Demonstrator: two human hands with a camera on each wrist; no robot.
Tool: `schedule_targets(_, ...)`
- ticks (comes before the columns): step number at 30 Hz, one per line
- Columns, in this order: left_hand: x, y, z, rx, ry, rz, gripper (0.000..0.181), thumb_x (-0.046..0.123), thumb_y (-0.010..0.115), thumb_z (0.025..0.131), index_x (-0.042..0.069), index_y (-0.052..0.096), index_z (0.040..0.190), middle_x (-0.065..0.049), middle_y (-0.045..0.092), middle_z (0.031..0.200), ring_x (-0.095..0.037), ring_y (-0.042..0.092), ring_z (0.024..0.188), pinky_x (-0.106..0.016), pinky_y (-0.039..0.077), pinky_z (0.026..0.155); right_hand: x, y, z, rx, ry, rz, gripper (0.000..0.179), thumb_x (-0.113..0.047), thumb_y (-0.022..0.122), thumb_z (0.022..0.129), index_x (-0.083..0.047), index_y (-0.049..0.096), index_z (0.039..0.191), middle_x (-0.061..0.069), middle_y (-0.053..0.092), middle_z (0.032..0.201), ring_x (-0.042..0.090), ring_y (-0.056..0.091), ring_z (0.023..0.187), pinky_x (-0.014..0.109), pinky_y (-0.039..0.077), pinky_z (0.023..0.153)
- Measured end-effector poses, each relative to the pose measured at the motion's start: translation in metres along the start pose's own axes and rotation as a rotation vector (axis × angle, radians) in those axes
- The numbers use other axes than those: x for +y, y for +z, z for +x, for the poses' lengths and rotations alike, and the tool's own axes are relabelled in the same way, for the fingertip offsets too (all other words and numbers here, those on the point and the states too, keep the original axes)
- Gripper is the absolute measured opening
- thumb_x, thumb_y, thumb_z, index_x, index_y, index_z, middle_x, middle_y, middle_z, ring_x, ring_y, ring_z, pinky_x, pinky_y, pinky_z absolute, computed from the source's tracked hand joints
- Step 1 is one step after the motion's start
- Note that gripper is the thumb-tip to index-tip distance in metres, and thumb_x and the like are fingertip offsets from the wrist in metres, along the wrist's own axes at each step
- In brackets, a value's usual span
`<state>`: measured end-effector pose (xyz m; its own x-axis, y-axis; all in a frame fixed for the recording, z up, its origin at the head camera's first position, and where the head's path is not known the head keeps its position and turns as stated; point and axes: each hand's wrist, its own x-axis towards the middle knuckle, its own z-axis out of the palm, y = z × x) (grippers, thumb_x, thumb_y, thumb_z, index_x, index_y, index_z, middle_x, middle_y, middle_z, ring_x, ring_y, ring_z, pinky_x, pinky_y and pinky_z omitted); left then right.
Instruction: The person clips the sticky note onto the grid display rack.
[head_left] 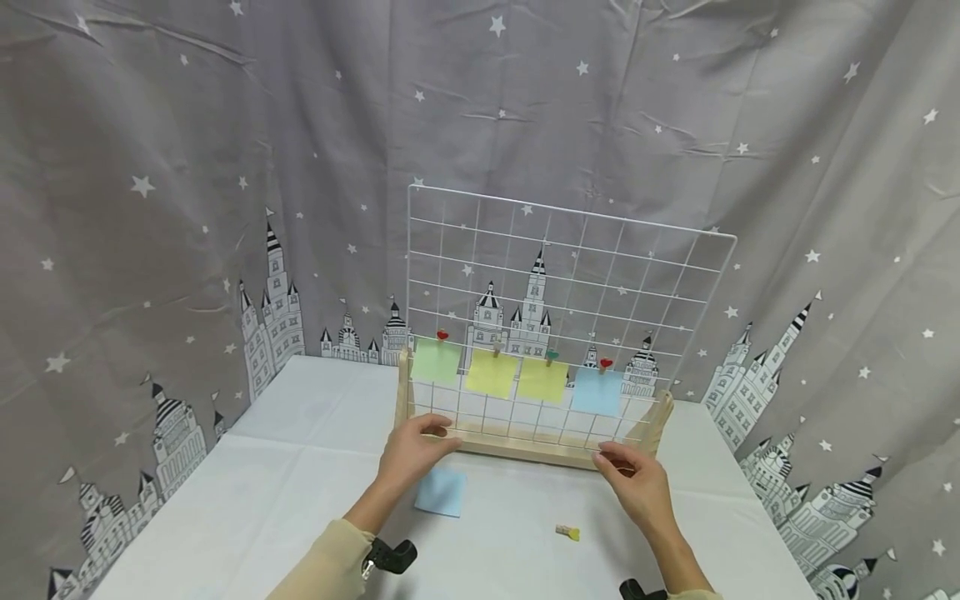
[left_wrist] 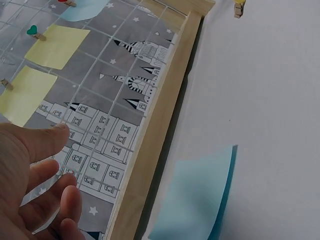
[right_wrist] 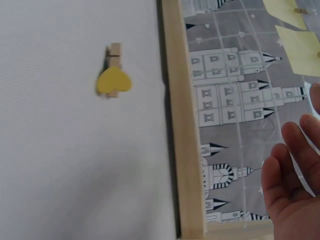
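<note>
A white wire grid (head_left: 567,242) stands upright in a wooden base (head_left: 517,447). Small clothespins hold a green note (head_left: 437,361), two yellow notes, one of them the left yellow note (head_left: 491,373), and a blue note (head_left: 597,392) along its lower part. My left hand (head_left: 411,450) hovers by the grid's lower left, thumb and fingers apart with nothing between them. Near the lower right, my right hand (head_left: 637,483) has its fingers loosely bent and holds nothing. On the white table lie a pad of blue sticky notes (left_wrist: 195,200) and a clothespin with a yellow heart (right_wrist: 114,80).
A white cloth (head_left: 510,542) covers the table. Behind it hangs a grey curtain (head_left: 315,108) printed with stars and castles. The blue pad lies just below the left hand, while the yellow-heart clothespin is between the hands, toward the right one.
</note>
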<state>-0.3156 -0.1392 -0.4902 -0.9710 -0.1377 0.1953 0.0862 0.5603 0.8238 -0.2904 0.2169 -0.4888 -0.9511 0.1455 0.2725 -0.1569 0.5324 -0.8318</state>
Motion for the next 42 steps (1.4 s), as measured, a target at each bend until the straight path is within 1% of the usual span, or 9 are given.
schedule_targets(3,-0.004,-0.002,0.0,0.001,-0.018,0.017,0.038,0.033,0.086,0.08,0.019,0.078,0.115,0.001,0.077,0.103,-0.023,0.069,0.102,-0.039,0.051,0.08,0.005,0.001,-0.003,-0.01,0.014,-0.001,0.03,-0.021,0.08,0.091,-0.006,0.076,0.117,0.006,0.077,0.102,0.004,0.067,0.087,0.018,0.054,0.078)
schedule_targets(6,-0.007,-0.003,-0.001,0.0,-0.01,0.034,0.039,0.033,0.086,0.081,0.018,0.077,0.115,0.0,0.077,0.104,-0.023,0.07,0.1,-0.038,0.051,0.077,0.01,0.001,-0.006,-0.015,0.019,0.001,0.03,-0.02,0.081,0.091,-0.006,0.077,0.117,0.005,0.077,0.101,0.005,0.067,0.087,0.018,0.054,0.079)
schedule_targets(11,-0.012,-0.006,-0.002,-0.011,0.008,0.029,0.038,0.032,0.086,0.082,0.017,0.077,0.116,-0.002,0.078,0.105,-0.027,0.072,0.101,-0.04,0.052,0.078,0.014,0.003,-0.01,-0.03,0.051,0.009,0.031,-0.021,0.081,0.091,-0.006,0.076,0.117,0.004,0.077,0.101,0.008,0.068,0.091,0.018,0.054,0.08)
schedule_targets(15,-0.018,-0.005,-0.003,-0.02,-0.009,0.047,0.037,0.031,0.086,0.083,0.015,0.076,0.115,-0.004,0.078,0.106,-0.029,0.071,0.105,-0.046,0.053,0.083,0.017,0.004,-0.016,-0.057,0.081,0.011,0.034,-0.025,0.082,0.09,-0.005,0.076,0.117,0.004,0.078,0.1,0.008,0.068,0.092,0.018,0.054,0.08)
schedule_targets(19,-0.026,-0.003,-0.003,-0.023,-0.041,0.065,0.037,0.03,0.086,0.082,0.015,0.077,0.115,-0.003,0.078,0.106,-0.03,0.07,0.106,-0.042,0.052,0.08,0.022,0.008,-0.021,-0.078,0.094,0.0,0.031,-0.023,0.083,0.088,-0.006,0.078,0.114,0.002,0.077,0.094,0.008,0.068,0.089,0.019,0.054,0.079)
schedule_targets(22,-0.032,-0.002,-0.003,-0.025,-0.06,0.071,0.038,0.03,0.086,0.081,0.014,0.077,0.114,-0.002,0.077,0.105,-0.028,0.07,0.103,-0.037,0.05,0.076,0.027,0.012,-0.025,-0.103,0.095,-0.013,0.028,-0.02,0.083,0.087,-0.006,0.078,0.111,-0.001,0.076,0.089,0.007,0.067,0.086,0.021,0.054,0.078)
schedule_targets(27,-0.039,-0.001,-0.005,-0.029,-0.068,0.089,0.041,0.031,0.087,0.08,0.013,0.076,0.115,-0.002,0.077,0.103,-0.024,0.07,0.099,-0.039,0.052,0.078,0.034,0.018,-0.031,-0.154,0.103,-0.054,0.024,-0.02,0.084,0.086,-0.01,0.08,0.107,-0.005,0.075,0.084,0.005,0.067,0.083,0.022,0.053,0.076)
schedule_targets(38,-0.048,0.004,-0.008,-0.031,-0.099,0.073,0.038,0.027,0.085,0.081,0.013,0.077,0.115,-0.002,0.076,0.102,-0.023,0.068,0.098,-0.035,0.049,0.073,0.045,0.023,-0.04,-0.22,0.113,-0.071,0.023,-0.019,0.085,0.084,-0.008,0.08,0.103,-0.003,0.067,0.078,0.007,0.059,0.072,0.022,0.05,0.068)
schedule_targets(42,-0.057,0.007,-0.009,-0.021,-0.092,0.081,0.034,0.024,0.085,0.082,0.011,0.077,0.113,-0.001,0.076,0.099,-0.024,0.07,0.099,-0.039,0.052,0.077,0.048,0.022,-0.042,-0.246,0.09,-0.061,0.023,-0.019,0.085,0.084,-0.007,0.08,0.103,-0.002,0.067,0.079,0.006,0.058,0.071,0.021,0.049,0.067)
